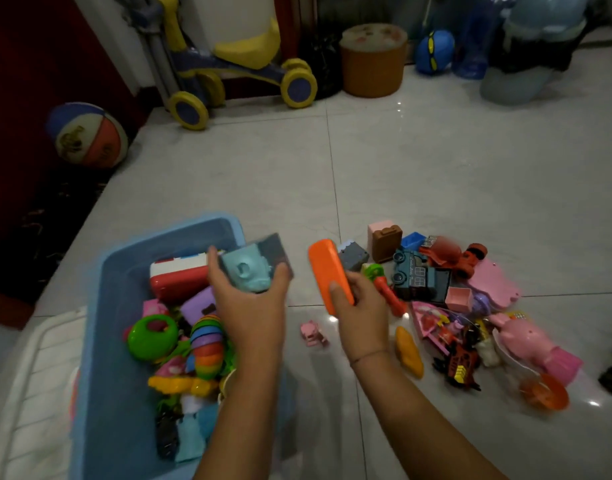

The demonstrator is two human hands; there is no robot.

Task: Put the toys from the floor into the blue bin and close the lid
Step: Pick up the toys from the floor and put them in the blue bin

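Lower left, the blue plastic bin (124, 271) is half full; the left hand (249, 299) grips a pale-blue toy (247, 271), the right hand (360, 306) an orange plastic block (327, 268); many toys (471, 306) remain on the floor, the white lid (31, 393) off.

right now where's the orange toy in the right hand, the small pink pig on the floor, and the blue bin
orange toy (327, 271), head view, middle of its long flat face
small pink pig (311, 332), head view, its body
blue bin (121, 268), head view, inner left wall near the far rim

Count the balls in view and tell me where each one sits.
2. A striped ball lies at the far left by the dark rug; a blue ball sits at the back beside the orange stool. Others may be hidden.
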